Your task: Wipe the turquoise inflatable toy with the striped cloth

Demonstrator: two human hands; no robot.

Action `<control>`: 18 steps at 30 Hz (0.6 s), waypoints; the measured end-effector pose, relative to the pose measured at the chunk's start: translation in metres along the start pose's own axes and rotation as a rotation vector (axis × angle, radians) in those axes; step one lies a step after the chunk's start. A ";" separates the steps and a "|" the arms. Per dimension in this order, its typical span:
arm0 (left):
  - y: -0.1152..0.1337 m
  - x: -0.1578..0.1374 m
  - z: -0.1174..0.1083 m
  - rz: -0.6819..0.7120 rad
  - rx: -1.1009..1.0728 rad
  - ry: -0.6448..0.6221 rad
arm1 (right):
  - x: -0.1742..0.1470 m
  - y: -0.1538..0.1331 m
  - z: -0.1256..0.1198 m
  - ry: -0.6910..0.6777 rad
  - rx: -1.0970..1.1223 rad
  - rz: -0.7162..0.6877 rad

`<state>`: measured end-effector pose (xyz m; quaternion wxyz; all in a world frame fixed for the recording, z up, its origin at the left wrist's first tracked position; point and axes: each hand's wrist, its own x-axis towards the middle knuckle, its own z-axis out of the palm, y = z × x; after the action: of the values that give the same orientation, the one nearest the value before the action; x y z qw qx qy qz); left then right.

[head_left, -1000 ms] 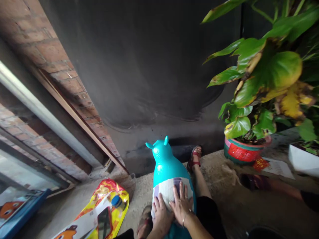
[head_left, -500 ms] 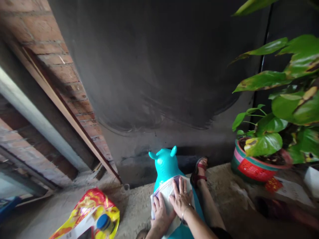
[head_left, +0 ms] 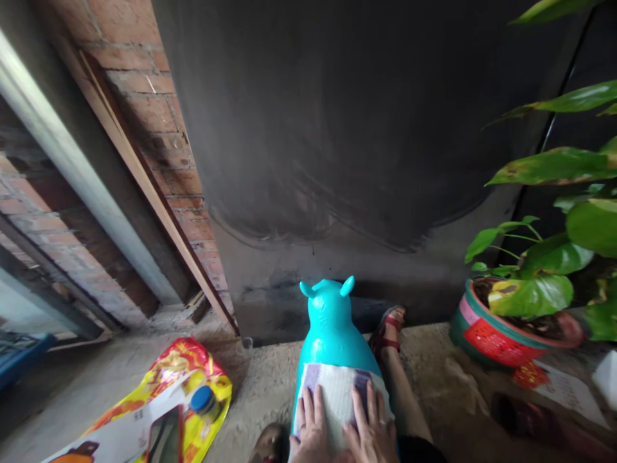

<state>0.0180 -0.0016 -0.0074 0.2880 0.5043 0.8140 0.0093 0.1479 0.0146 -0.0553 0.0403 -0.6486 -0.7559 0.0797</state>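
A turquoise inflatable animal toy with two small ears stands between my feet, its head toward the dark panel. Over its back lies a white cloth with purple stripes. My left hand rests flat on the cloth's left part, fingers spread. On the right part, my right hand also lies flat, with its fingers apart and a ring on one finger. Both palms press on the cloth without gripping it. The toy's lower body is hidden by the cloth, my hands and the frame edge.
A dark panel stands ahead, beside a brick wall. At left on the concrete floor are a red-yellow bag, a blue-capped jar and a phone. A potted plant stands at right, near my sandalled foot.
Both hands have moved back along the toy and farther apart. The cloth has shifted back with them and lies straighter, leaving more of the toy's neck bare. The view has swung slightly left.
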 end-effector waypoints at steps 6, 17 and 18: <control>0.006 0.043 -0.026 0.077 -0.045 0.064 | 0.066 -0.019 -0.044 -0.117 0.167 -0.050; -0.024 0.047 -0.004 0.127 0.012 0.092 | 0.033 -0.012 -0.029 -0.075 0.249 -0.066; -0.026 0.043 -0.001 0.119 0.042 0.078 | 0.024 -0.008 -0.030 -0.063 0.230 -0.076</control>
<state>-0.0180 0.0215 -0.0343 0.2442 0.5569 0.7934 0.0289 0.1412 0.0387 -0.0257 0.0936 -0.6078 -0.7667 0.1846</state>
